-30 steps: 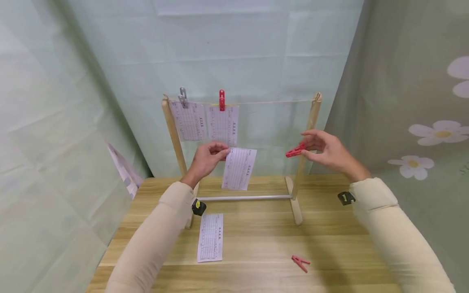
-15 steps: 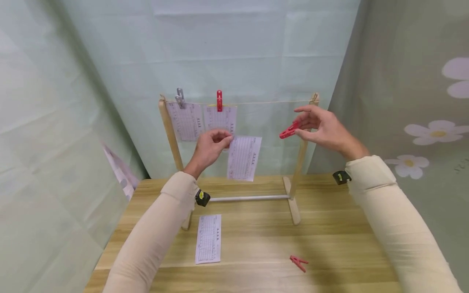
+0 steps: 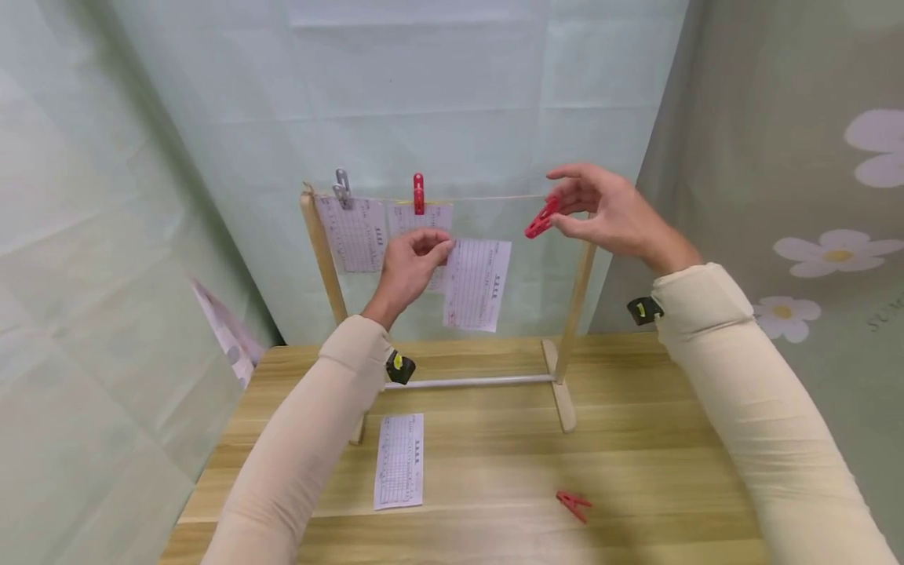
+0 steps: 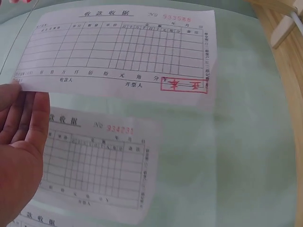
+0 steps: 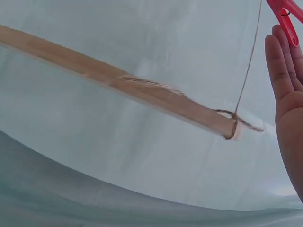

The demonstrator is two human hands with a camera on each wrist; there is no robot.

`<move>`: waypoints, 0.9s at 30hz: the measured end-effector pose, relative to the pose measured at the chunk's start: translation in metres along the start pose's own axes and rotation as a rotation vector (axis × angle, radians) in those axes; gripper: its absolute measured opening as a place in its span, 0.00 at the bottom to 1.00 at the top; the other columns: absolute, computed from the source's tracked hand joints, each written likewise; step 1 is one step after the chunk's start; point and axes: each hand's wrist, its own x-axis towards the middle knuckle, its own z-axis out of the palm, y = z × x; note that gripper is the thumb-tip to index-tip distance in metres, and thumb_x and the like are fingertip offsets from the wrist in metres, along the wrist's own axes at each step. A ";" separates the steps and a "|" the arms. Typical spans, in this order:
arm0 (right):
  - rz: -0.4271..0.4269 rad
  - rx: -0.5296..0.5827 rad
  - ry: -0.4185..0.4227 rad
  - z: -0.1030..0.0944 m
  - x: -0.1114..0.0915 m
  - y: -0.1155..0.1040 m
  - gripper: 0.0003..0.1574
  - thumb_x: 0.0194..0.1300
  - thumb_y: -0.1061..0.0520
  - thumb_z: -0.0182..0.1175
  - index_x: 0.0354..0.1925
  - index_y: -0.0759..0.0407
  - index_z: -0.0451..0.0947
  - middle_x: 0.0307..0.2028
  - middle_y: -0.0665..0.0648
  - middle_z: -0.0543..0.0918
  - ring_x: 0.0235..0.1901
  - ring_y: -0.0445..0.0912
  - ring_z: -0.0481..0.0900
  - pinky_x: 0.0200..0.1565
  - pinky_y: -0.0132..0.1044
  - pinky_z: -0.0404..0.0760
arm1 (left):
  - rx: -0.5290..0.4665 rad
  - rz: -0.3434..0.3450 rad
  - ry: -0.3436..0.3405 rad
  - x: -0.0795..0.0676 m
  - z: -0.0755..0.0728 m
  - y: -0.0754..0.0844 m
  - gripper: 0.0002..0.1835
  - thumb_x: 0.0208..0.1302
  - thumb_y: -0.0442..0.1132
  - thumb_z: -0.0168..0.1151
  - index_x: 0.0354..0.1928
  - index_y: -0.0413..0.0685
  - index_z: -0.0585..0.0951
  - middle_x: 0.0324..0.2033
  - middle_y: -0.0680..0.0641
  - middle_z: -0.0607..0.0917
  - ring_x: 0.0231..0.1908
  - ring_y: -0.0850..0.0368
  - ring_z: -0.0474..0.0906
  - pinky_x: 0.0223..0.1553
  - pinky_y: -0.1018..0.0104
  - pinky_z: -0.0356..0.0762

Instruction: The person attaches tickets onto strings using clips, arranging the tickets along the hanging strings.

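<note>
In the head view my left hand [image 3: 413, 268] pinches a printed receipt slip [image 3: 477, 284] by its upper left corner. The slip hangs below the string [image 3: 494, 198], apart from it, and partly covers a second hung slip [image 3: 424, 218]. The left wrist view shows the held receipt [image 4: 118, 52] with its red stamp. My right hand [image 3: 613, 210] pinches a red clothespin [image 3: 541, 218] near the string's right part. In the right wrist view the clothespin [image 5: 286, 21] is cut off by the frame's corner, beside the right hand [image 5: 291, 94].
A wooden stand [image 3: 321, 251] carries the string. A grey clothespin [image 3: 342, 190] and a red one [image 3: 419, 194] hold two slips on it. On the table [image 3: 487, 455] lie another slip [image 3: 399, 461] and a red clothespin [image 3: 574, 504].
My left hand has raised the receipt toward the string and slightly right. My right hand has moved up and left with the red clothespin, which now points more steeply downward.
</note>
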 end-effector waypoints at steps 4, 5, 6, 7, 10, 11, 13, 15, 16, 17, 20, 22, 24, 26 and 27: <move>-0.006 -0.028 -0.007 -0.001 0.009 -0.006 0.31 0.66 0.66 0.62 0.66 0.62 0.70 0.48 0.60 0.81 0.46 0.43 0.80 0.59 0.42 0.77 | -0.018 0.000 0.035 0.003 0.004 0.005 0.10 0.68 0.38 0.66 0.45 0.38 0.85 0.39 0.43 0.87 0.36 0.55 0.82 0.46 0.57 0.83; -0.008 -0.031 -0.008 -0.001 0.011 -0.007 0.30 0.66 0.66 0.61 0.66 0.62 0.70 0.48 0.60 0.81 0.46 0.44 0.80 0.59 0.42 0.76 | -0.019 0.002 0.044 0.003 0.005 0.006 0.10 0.68 0.38 0.66 0.45 0.38 0.85 0.39 0.43 0.87 0.36 0.56 0.82 0.45 0.58 0.83; -0.010 -0.037 -0.008 -0.001 0.013 -0.008 0.30 0.66 0.66 0.61 0.65 0.62 0.70 0.48 0.59 0.81 0.46 0.44 0.80 0.59 0.42 0.76 | -0.018 0.006 0.053 0.004 0.007 0.007 0.10 0.67 0.38 0.67 0.45 0.38 0.86 0.39 0.43 0.87 0.36 0.56 0.82 0.44 0.60 0.83; -0.012 -0.038 -0.011 -0.001 0.015 -0.010 0.30 0.66 0.65 0.61 0.65 0.62 0.70 0.48 0.59 0.81 0.46 0.44 0.80 0.59 0.42 0.76 | -0.023 0.009 0.060 0.005 0.008 0.009 0.10 0.67 0.38 0.67 0.45 0.38 0.86 0.38 0.43 0.87 0.35 0.57 0.82 0.43 0.61 0.84; -0.029 -0.036 -0.021 -0.002 0.021 -0.014 0.30 0.66 0.66 0.63 0.65 0.63 0.70 0.48 0.60 0.81 0.46 0.44 0.81 0.59 0.41 0.77 | -0.035 0.015 0.078 0.007 0.010 0.011 0.10 0.66 0.37 0.68 0.44 0.38 0.86 0.38 0.43 0.87 0.34 0.57 0.83 0.41 0.64 0.84; -0.032 -0.036 -0.025 -0.002 0.022 -0.016 0.31 0.66 0.66 0.64 0.66 0.63 0.69 0.48 0.60 0.82 0.46 0.43 0.81 0.59 0.40 0.77 | -0.041 0.015 0.084 0.008 0.011 0.013 0.09 0.66 0.37 0.68 0.44 0.38 0.86 0.38 0.43 0.88 0.34 0.57 0.83 0.41 0.63 0.84; -0.038 -0.029 -0.034 -0.003 0.026 -0.020 0.33 0.65 0.66 0.65 0.66 0.63 0.68 0.48 0.61 0.81 0.46 0.45 0.81 0.58 0.40 0.77 | -0.054 0.012 0.095 0.009 0.012 0.015 0.09 0.66 0.36 0.68 0.44 0.38 0.86 0.38 0.43 0.88 0.34 0.57 0.83 0.43 0.61 0.84; -0.028 -0.020 -0.040 -0.004 0.030 -0.024 0.35 0.65 0.66 0.66 0.67 0.63 0.67 0.49 0.61 0.81 0.47 0.46 0.82 0.58 0.39 0.78 | -0.063 0.004 0.110 0.010 0.013 0.016 0.09 0.66 0.36 0.68 0.44 0.37 0.86 0.38 0.42 0.87 0.35 0.56 0.83 0.44 0.60 0.84; -0.017 -0.012 -0.041 -0.004 0.032 -0.026 0.37 0.64 0.66 0.67 0.68 0.62 0.66 0.49 0.61 0.81 0.48 0.47 0.82 0.57 0.39 0.78 | -0.066 0.002 0.119 0.010 0.014 0.017 0.09 0.66 0.35 0.68 0.44 0.37 0.86 0.38 0.42 0.87 0.35 0.56 0.83 0.44 0.60 0.84; -0.010 -0.009 -0.040 -0.004 0.033 -0.028 0.37 0.64 0.65 0.67 0.69 0.61 0.66 0.49 0.61 0.81 0.48 0.47 0.82 0.57 0.39 0.78 | -0.074 0.002 0.129 0.010 0.014 0.017 0.09 0.66 0.35 0.68 0.44 0.37 0.86 0.38 0.42 0.87 0.35 0.56 0.83 0.44 0.60 0.84; 0.007 0.016 -0.031 -0.005 0.038 -0.031 0.39 0.64 0.65 0.68 0.69 0.60 0.65 0.49 0.61 0.81 0.48 0.49 0.82 0.56 0.38 0.79 | -0.088 0.023 0.157 0.011 0.016 0.017 0.09 0.66 0.35 0.68 0.44 0.37 0.86 0.38 0.42 0.87 0.35 0.57 0.83 0.43 0.64 0.84; 0.016 0.025 -0.026 -0.004 0.041 -0.032 0.39 0.63 0.64 0.68 0.69 0.60 0.65 0.49 0.61 0.81 0.48 0.48 0.82 0.55 0.38 0.80 | -0.104 0.048 0.177 0.011 0.017 0.018 0.09 0.65 0.34 0.68 0.44 0.36 0.86 0.38 0.42 0.88 0.34 0.57 0.83 0.41 0.67 0.84; 0.020 0.021 -0.021 -0.004 0.043 -0.032 0.39 0.64 0.64 0.68 0.69 0.60 0.65 0.50 0.60 0.82 0.48 0.48 0.82 0.55 0.38 0.80 | -0.114 0.072 0.196 0.011 0.017 0.018 0.09 0.65 0.34 0.68 0.44 0.36 0.86 0.37 0.42 0.88 0.34 0.57 0.83 0.40 0.68 0.83; 0.026 0.012 -0.022 -0.003 0.045 -0.033 0.39 0.64 0.63 0.68 0.70 0.59 0.64 0.50 0.59 0.82 0.49 0.47 0.82 0.56 0.37 0.79 | -0.119 0.086 0.219 0.011 0.018 0.019 0.09 0.65 0.34 0.68 0.44 0.36 0.87 0.38 0.42 0.88 0.34 0.57 0.83 0.41 0.68 0.83; 0.026 0.008 -0.024 -0.002 0.046 -0.033 0.39 0.65 0.63 0.67 0.70 0.59 0.64 0.49 0.59 0.82 0.48 0.46 0.82 0.55 0.37 0.79 | -0.116 0.088 0.231 0.011 0.018 0.019 0.09 0.65 0.34 0.68 0.44 0.37 0.87 0.38 0.42 0.88 0.35 0.57 0.82 0.41 0.69 0.83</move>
